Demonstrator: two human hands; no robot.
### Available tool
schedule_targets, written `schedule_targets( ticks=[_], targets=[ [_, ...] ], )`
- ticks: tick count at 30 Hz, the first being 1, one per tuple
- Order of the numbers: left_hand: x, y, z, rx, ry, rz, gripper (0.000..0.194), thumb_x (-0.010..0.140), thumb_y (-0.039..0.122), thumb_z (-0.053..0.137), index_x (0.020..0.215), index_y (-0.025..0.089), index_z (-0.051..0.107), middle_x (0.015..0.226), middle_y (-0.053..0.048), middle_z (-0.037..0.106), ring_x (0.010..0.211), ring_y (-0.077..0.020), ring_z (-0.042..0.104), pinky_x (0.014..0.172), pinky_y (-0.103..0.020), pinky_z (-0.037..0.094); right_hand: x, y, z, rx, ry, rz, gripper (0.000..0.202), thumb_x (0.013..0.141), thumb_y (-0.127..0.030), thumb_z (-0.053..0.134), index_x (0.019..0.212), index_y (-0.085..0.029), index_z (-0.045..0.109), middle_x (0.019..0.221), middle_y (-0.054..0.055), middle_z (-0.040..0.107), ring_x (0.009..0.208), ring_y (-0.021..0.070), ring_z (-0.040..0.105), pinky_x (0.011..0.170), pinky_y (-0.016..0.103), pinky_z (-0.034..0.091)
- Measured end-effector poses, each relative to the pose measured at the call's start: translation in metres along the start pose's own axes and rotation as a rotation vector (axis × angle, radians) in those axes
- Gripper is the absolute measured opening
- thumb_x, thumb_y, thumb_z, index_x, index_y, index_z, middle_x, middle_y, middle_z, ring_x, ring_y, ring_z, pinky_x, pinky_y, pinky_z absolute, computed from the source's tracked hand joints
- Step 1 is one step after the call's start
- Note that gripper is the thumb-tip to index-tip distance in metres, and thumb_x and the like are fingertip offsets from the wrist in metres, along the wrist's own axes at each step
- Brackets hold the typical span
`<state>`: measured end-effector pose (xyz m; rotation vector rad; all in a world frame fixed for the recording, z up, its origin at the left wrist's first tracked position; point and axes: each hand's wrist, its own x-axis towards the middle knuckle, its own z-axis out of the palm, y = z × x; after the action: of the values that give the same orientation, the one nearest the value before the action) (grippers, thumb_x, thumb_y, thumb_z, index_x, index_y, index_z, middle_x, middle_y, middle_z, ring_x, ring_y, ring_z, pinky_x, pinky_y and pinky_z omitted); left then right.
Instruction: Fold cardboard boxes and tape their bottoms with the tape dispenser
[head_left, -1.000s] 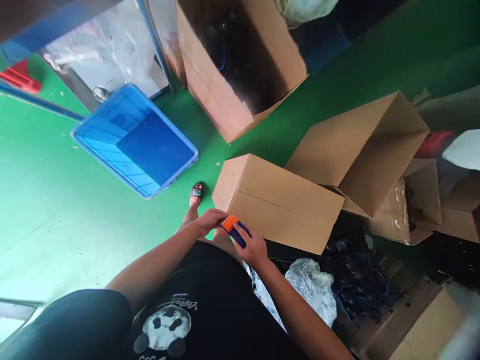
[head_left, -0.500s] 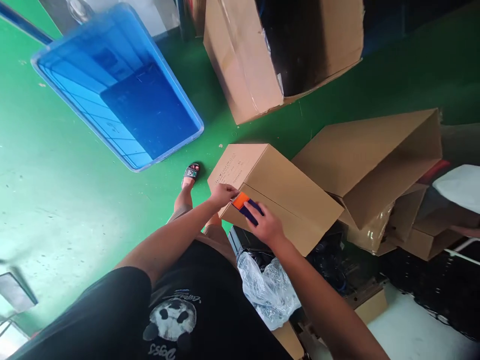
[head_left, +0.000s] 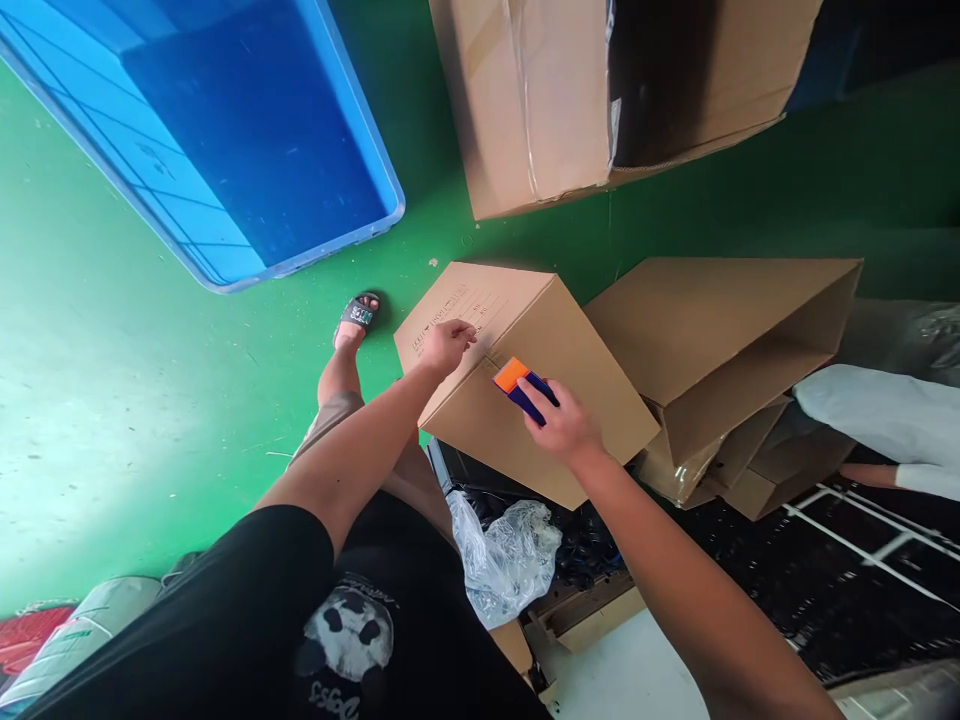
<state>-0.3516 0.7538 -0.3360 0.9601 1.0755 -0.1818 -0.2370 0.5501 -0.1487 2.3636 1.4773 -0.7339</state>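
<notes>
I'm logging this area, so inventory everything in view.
Bin: one, blue, upper left
Large carton: one, brown, top
Printed carton: one, brown, centre
Open carton: one, brown, right
Smaller cartons: uncountable, brown, right
Plastic bag: one, clear, bottom
Dark clutter: uncountable, black, lower right
Pale surface: one, white, bottom
Bundles: uncountable, red and pale, lower left
Floor: green, throughout
Handheld tool: one, orange-blue, centre
Co-worker's arm: one, white-sleeved, right
Sandal: one, black, left
Shirt: one, black, bottom
Left hand: one, over printed carton
Right hand: one, holding tool

Worn: black short-sleeved shirt (head_left: 247, 600) with white panda print (head_left: 349, 635); dark open-toed sandal (head_left: 358, 312) with light lettering.
</notes>
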Motion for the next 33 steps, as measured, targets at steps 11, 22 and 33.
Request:
schedule_targets(
  ticks=[11, 22, 33],
  targets=[
    [0.009, -0.005, 0.013, 0.065, 0.026, -0.010, 0.012, 0.089, 0.028, 0.072, 0.084, 0.019, 0.079, 0.083, -0.005, 0.078, 0.082, -0.0190, 0.069, 0.084, -0.031, 0.054, 0.000, 0.002, 0.008, 0.035, -0.022, 0.051, 0.060, 0.096, -0.030, 0.063, 0.156, -0.031, 0.065, 0.140, 0.014, 0.064, 0.118, 0.0311, 0.067, 0.101, 0.042, 0.060],
    [-0.011, 0.006, 0.011, 0.134, 0.149, 0.024, 0.013, 0.093, 0.023, 0.066, 0.092, 0.020, 0.079, 0.092, -0.003, 0.078, 0.092, -0.0185, 0.068, 0.092, -0.031, 0.053, -0.003, -0.002, -0.005, -0.003, 0.024, 0.015, 0.057, 0.099, -0.031, 0.062, 0.156, -0.029, 0.066, 0.142, 0.014, 0.066, 0.121, 0.0296, 0.068, 0.101, 0.038, 0.060],
    [-0.010, 0.004, 0.016, 0.032, 0.135, 0.048, 0.010, 0.094, 0.023, 0.062, 0.088, 0.020, 0.069, 0.092, -0.003, 0.071, 0.088, -0.0172, 0.063, 0.086, -0.032, 0.057, -0.005, 0.000, 0.000, -0.030, 0.028, 0.008, 0.057, 0.099, -0.032, 0.063, 0.156, -0.028, 0.066, 0.141, 0.015, 0.067, 0.121, 0.0301, 0.069, 0.100, 0.038, 0.060]
  ],
)
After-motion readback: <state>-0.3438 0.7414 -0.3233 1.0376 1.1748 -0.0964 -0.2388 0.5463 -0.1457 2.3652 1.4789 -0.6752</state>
